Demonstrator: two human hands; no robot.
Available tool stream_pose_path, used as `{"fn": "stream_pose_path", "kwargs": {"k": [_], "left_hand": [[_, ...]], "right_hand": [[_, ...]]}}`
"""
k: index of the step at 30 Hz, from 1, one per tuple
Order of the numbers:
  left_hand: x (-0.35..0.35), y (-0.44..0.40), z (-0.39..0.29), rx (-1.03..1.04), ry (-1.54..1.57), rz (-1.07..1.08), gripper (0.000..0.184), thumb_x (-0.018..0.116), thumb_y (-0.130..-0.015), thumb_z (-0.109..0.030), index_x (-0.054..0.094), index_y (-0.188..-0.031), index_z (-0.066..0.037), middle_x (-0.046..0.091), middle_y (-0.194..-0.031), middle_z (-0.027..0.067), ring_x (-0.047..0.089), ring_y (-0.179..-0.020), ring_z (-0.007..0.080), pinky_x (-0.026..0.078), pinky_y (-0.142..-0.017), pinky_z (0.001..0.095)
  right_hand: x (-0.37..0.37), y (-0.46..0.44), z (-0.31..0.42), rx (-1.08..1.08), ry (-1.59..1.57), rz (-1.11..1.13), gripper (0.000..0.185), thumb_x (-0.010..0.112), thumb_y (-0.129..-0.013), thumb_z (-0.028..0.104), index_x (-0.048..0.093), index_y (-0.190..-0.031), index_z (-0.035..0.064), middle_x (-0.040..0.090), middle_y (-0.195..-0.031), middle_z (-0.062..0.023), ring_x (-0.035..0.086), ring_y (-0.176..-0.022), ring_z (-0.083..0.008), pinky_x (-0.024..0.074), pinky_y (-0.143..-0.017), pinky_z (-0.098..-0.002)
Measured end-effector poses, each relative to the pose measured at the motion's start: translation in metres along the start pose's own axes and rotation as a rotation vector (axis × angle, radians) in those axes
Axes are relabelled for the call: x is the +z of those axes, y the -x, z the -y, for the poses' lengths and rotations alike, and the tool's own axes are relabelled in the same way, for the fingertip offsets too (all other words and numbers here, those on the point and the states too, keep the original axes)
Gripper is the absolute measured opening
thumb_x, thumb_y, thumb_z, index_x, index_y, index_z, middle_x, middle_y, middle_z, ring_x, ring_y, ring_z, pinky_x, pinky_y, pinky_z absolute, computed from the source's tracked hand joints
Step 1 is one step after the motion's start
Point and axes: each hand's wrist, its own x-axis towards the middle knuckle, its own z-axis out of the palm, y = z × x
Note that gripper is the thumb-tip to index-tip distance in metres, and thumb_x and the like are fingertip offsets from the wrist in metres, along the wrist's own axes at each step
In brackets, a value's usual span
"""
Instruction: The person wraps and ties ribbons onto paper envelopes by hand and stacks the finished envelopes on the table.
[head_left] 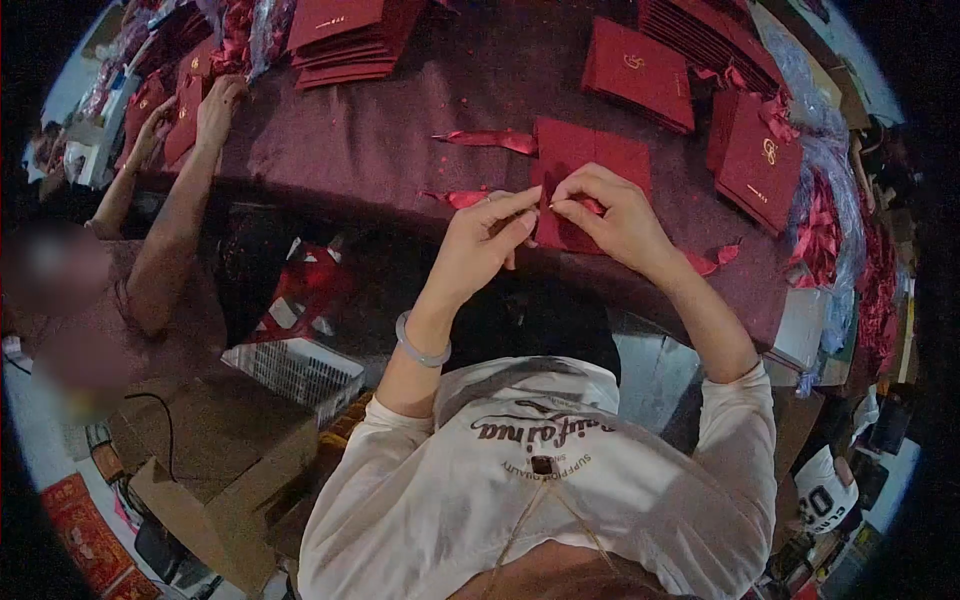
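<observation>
Co-worker: at the far left, a person reaches onto the table, both hands at upright dark-red folders.
Upper-left stack: red folders lie piled near the table's far side.
Loose ribbons: two shiny red ribbon tails extend leftward from the open folder, the nearer one reaching the left hand.
Left hand: the left hand, a pale bangle on its forearm, is at the folder's left part, forefinger extended and thumb apart from it.
Open folder: the red open folder lies on the table before the person, under both hands.
Right hand: the right hand is above the folder, thumb and forefinger pressed together; a tiny pale speck seems to show at their tips, beside red ribbon.
Right side: lettered red folders stand in groups, beside clear plastic wrap and bunched ribbon.
</observation>
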Motion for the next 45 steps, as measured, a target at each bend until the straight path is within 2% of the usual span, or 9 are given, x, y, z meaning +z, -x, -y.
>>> {"fn": "stream_pose_path", "kwargs": {"k": [6,10,12,17,23,32,36,39,45], "left_hand": [[0.001,-0.007,-0.006,0.144,-0.233,0.101,0.036,0.053,-0.082,0.008,0.058,-0.117,0.001,0.056,-0.107,0.0100,0.056,-0.064,0.0096,0.046,-0.054,0.0205],[0.005,-0.009,-0.015,-0.030,-0.209,0.060,0.040,0.054,-0.078,0.009,0.059,-0.117,0.001,0.062,-0.099,0.0111,0.056,-0.065,0.0099,0.047,-0.057,0.0222],[0.005,-0.013,-0.016,-0.082,-0.259,0.050,0.041,0.056,-0.076,0.007,0.058,-0.117,0.001,0.064,-0.096,0.0120,0.057,-0.065,0.0116,0.048,-0.059,0.0241],[0.006,-0.023,-0.021,0.250,-0.792,0.026,0.030,0.062,-0.067,0.000,0.063,-0.097,0.000,0.062,-0.083,0.0180,0.061,-0.069,0.0305,0.049,-0.062,0.0365],[0.001,-0.034,-0.033,0.342,-1.071,0.194,0.020,0.061,-0.066,-0.002,0.062,-0.086,-0.002,0.061,-0.075,0.0170,0.060,-0.074,0.0364,0.048,-0.061,0.0414],[-0.014,-0.019,-0.066,0.190,-1.132,0.290,0.019,0.064,-0.072,-0.007,0.067,-0.091,-0.009,0.065,-0.079,0.0114,0.064,-0.072,0.0292,0.050,-0.062,0.0378],[-0.041,-0.005,-0.055,0.109,-0.894,0.039,0.016,0.066,-0.073,-0.006,0.068,-0.090,-0.006,0.065,-0.078,0.0119,0.063,-0.073,0.0293,0.049,-0.068,0.0371],[-0.032,0.000,-0.048,0.473,-1.090,0.000,0.018,0.068,-0.073,-0.007,0.068,-0.091,-0.005,0.062,-0.083,0.0113,0.057,-0.081,0.0285,0.044,-0.077,0.0364],[-0.004,-0.010,-0.018,0.532,-1.003,-0.070,0.018,0.066,-0.072,-0.002,0.064,-0.090,-0.003,0.059,-0.083,0.0113,0.054,-0.079,0.0285,0.040,-0.077,0.0369]], "right_hand": [[0.003,0.004,-0.009,0.000,-0.141,-0.012,0.011,0.064,-0.080,0.008,0.064,-0.090,0.0026,0.060,-0.086,-0.0078,0.059,-0.080,-0.0185,0.0455,-0.069,-0.0280],[0.009,0.005,-0.010,-0.108,-0.117,-0.058,0.014,0.066,-0.079,0.010,0.063,-0.092,0.0044,0.061,-0.086,-0.0092,0.061,-0.082,-0.0207,0.0474,-0.071,-0.0313],[0.006,0.005,-0.002,0.029,-0.157,-0.065,0.017,0.066,-0.079,0.010,0.062,-0.093,0.0037,0.061,-0.087,-0.0094,0.061,-0.083,-0.0217,0.0480,-0.073,-0.0326],[0.005,0.003,-0.010,-0.029,-0.184,-0.034,0.018,0.067,-0.076,0.006,0.059,-0.092,0.0023,0.060,-0.085,-0.0068,0.059,-0.081,-0.0187,0.0462,-0.073,-0.0294],[0.003,0.005,-0.010,-0.102,-0.197,-0.023,0.025,0.070,-0.072,0.008,0.058,-0.093,0.0023,0.060,-0.089,-0.0094,0.060,-0.083,-0.0238,0.0475,-0.075,-0.0334],[0.000,0.006,-0.007,-0.123,-0.193,0.090,0.026,0.070,-0.072,0.009,0.058,-0.094,0.0032,0.059,-0.087,-0.0103,0.059,-0.083,-0.0267,0.0472,-0.075,-0.0355],[-0.005,0.007,-0.008,-0.177,-0.147,0.124,0.022,0.065,-0.076,0.005,0.059,-0.096,0.0028,0.060,-0.090,-0.0101,0.059,-0.087,-0.0272,0.0459,-0.078,-0.0354],[-0.003,0.004,-0.007,-0.154,-0.165,0.133,0.019,0.062,-0.078,0.004,0.058,-0.096,0.0027,0.060,-0.091,-0.0110,0.059,-0.088,-0.0276,0.0459,-0.078,-0.0359],[0.009,0.004,-0.010,-0.071,-0.125,-0.065,0.018,0.062,-0.080,0.006,0.059,-0.097,0.0038,0.062,-0.088,-0.0089,0.062,-0.083,-0.0212,0.0486,-0.072,-0.0317]]}}
